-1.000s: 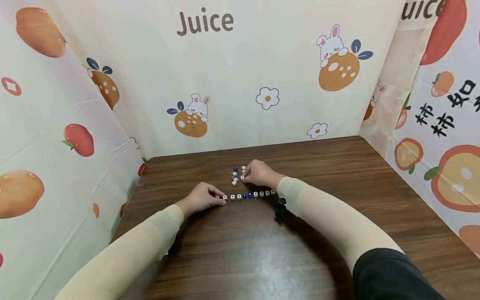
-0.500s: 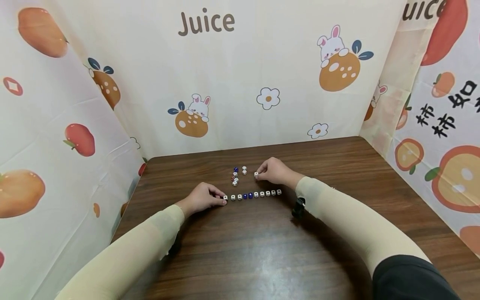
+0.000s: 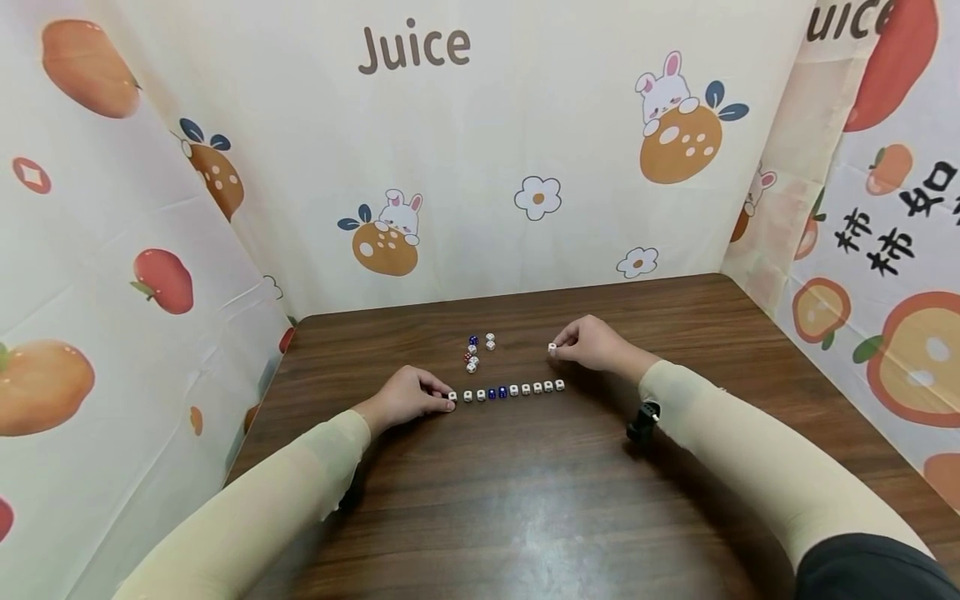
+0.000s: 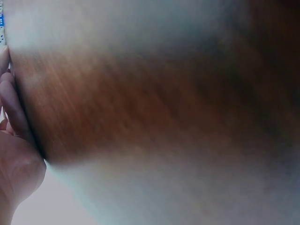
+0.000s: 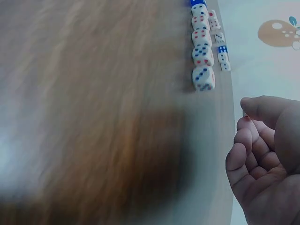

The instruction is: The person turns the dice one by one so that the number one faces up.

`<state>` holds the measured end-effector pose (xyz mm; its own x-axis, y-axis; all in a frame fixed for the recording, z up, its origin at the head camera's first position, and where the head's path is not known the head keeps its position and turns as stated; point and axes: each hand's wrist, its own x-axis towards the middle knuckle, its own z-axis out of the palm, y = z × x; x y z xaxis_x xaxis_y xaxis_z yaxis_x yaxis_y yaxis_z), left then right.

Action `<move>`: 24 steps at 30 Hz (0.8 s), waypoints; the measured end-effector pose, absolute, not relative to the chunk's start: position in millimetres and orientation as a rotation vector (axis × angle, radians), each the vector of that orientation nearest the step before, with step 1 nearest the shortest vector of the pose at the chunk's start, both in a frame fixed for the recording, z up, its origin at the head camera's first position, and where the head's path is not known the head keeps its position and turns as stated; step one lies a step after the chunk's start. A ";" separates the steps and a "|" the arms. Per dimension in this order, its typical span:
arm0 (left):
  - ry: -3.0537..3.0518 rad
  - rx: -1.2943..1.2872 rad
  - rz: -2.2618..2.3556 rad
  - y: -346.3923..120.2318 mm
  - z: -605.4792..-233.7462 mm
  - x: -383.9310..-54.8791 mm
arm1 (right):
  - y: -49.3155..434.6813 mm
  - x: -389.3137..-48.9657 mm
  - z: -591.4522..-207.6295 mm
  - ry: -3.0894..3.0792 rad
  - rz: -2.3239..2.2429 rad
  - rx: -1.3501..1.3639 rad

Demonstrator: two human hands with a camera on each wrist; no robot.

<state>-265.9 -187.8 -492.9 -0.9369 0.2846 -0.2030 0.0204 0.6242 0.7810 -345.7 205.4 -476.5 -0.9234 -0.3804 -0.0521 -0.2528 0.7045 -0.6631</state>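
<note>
At the left end of a row of dice, my left hand (image 3: 405, 392) pinches a white die (image 3: 452, 397) between thumb and fingers. The row runs rightward on the table, mostly white dice (image 3: 537, 387) with a pair of blue dice (image 3: 497, 393) among them. Behind the row's right end, my right hand (image 3: 596, 343) pinches another white die (image 3: 552, 347) with thumb and index finger. In the right wrist view that die is almost wholly hidden by the fingertips (image 5: 248, 105), and the row's white end die (image 5: 204, 78) lies ahead of the hand.
Behind the row lies a loose cluster with a blue die (image 3: 473, 340), a red die (image 3: 467, 357) and several white ones. Two white dice (image 3: 491, 341) sit just right of it. The brown table (image 3: 480, 492) meets a printed cloth wall (image 3: 465, 150) at the back.
My right hand has carried a white die rightward, away from the loose dice and past the two white ones. The left hand stays at the row's left end.
</note>
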 end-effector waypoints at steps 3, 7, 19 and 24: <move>2.541 0.236 1.216 -188.3 -492.7 -265.9 | 215.6 -343.0 -478.6 2.724 -1.024 -0.510; 2.536 0.231 1.220 -188.9 -491.7 -265.7 | 227.6 -338.4 -480.3 2.719 -1.017 -0.489; 2.529 0.236 1.223 -187.7 -491.3 -264.9 | 242.3 -323.6 -485.7 2.626 -0.952 -0.702; 2.529 0.239 1.226 -187.1 -490.8 -264.9 | 243.0 -317.8 -487.7 2.599 -0.948 -0.773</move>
<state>-264.9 -187.1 -490.8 -0.9350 0.2850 -0.2111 0.0108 0.6179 0.7862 -317.8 243.0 -487.7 -0.8219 -0.5657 -0.0663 -0.3903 0.6441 -0.6579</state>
